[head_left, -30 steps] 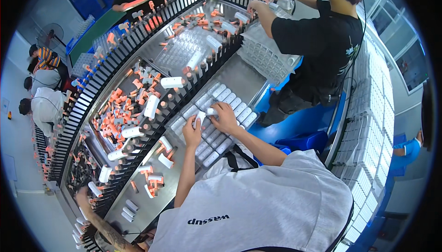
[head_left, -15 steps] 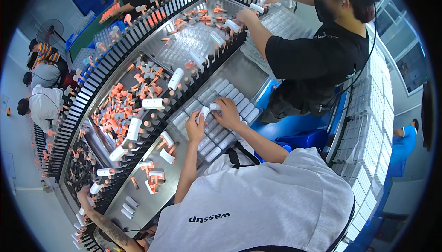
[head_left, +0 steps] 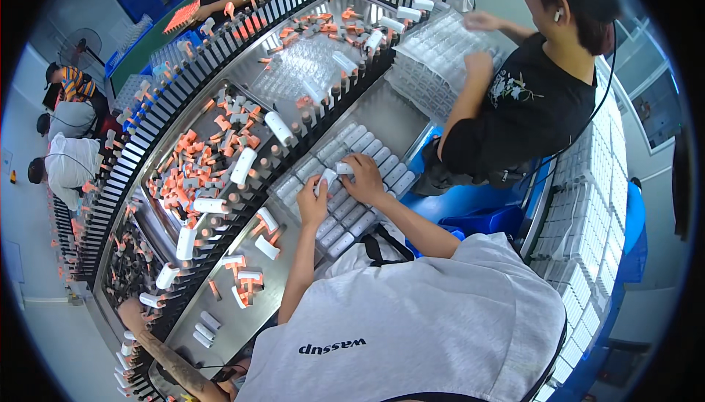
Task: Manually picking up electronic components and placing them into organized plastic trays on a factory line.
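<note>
Seating small white oblong plastic pieces into the clear moulded plastic tray on the steel bench: left hand pinching one upright, right hand pinching another beside it; next probably calls for pressing each squarely into an empty pocket.

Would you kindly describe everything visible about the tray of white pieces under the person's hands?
The tray looks like a clear, shallow plastic blister tray lying flat on the steel bench, angled diagonally beside the conveyor. Its pockets hold rows of small white oblong pieces lying on their sides. The left hand and right hand rest over its middle, each fingering a white piece; finer detail is too small to tell.
</note>
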The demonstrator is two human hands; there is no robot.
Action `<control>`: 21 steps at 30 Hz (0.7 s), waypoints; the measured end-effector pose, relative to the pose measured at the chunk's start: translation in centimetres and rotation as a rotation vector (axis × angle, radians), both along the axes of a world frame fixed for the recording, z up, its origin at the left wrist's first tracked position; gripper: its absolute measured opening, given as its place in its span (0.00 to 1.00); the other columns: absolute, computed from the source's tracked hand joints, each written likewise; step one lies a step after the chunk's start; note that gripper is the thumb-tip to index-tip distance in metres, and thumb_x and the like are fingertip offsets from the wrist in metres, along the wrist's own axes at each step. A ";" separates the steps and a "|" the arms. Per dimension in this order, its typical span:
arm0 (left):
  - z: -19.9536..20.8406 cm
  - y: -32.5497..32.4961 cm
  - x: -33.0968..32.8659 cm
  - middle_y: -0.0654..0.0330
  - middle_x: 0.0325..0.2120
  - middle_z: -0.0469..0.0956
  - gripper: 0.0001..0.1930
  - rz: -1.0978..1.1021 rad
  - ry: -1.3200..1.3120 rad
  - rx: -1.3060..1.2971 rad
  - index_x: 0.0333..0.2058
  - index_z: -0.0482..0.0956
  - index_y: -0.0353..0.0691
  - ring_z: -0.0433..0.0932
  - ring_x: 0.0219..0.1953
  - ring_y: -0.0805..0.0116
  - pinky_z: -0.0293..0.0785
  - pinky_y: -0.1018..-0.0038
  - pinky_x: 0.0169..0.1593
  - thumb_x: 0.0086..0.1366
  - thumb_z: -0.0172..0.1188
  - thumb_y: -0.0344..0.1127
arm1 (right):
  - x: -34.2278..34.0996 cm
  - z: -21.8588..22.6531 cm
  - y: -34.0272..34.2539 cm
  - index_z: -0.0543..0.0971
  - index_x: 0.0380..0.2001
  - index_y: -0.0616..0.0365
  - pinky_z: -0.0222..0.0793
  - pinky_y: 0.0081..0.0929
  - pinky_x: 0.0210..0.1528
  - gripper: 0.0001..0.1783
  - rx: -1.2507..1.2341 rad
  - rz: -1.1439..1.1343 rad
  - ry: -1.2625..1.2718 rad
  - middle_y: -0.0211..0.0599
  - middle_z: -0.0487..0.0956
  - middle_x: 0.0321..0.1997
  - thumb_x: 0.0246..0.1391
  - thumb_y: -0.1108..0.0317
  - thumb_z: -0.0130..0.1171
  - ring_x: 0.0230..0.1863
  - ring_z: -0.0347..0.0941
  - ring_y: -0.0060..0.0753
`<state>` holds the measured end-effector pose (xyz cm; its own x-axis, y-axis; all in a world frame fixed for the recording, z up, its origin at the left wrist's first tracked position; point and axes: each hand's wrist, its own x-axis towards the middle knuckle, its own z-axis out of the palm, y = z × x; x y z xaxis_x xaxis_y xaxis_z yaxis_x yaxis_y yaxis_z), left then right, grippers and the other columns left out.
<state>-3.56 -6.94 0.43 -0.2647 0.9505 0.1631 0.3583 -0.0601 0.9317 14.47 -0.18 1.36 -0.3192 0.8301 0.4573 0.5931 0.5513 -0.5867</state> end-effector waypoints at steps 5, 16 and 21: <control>-0.2 0.5 -0.1 0.53 0.33 0.86 0.14 -0.002 0.018 0.012 0.51 0.82 0.30 0.87 0.25 0.66 0.75 0.73 0.26 0.76 0.60 0.37 | -0.1 -0.2 0.6 0.81 0.50 0.56 0.69 0.48 0.61 0.23 0.021 -0.002 0.002 0.44 0.79 0.52 0.48 0.70 0.69 0.57 0.76 0.54; -0.3 0.7 0.5 0.54 0.32 0.86 0.14 0.003 0.016 -0.026 0.50 0.82 0.31 0.87 0.25 0.66 0.77 0.71 0.28 0.77 0.60 0.38 | 0.6 -0.4 0.8 0.80 0.51 0.55 0.69 0.49 0.61 0.23 0.001 -0.002 -0.006 0.44 0.79 0.51 0.48 0.70 0.69 0.56 0.75 0.55; 0.0 0.7 0.6 0.53 0.33 0.86 0.15 0.020 -0.051 -0.051 0.51 0.82 0.30 0.86 0.25 0.67 0.77 0.72 0.28 0.77 0.60 0.38 | 0.6 -0.2 0.7 0.79 0.52 0.55 0.66 0.51 0.65 0.25 -0.035 0.031 0.016 0.45 0.78 0.52 0.48 0.69 0.69 0.59 0.73 0.56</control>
<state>-2.94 -6.20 0.38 -0.2902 0.9517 0.1005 0.3110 -0.0055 0.9504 15.09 0.56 1.17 -0.3376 0.8354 0.4338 0.5663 0.5484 -0.6153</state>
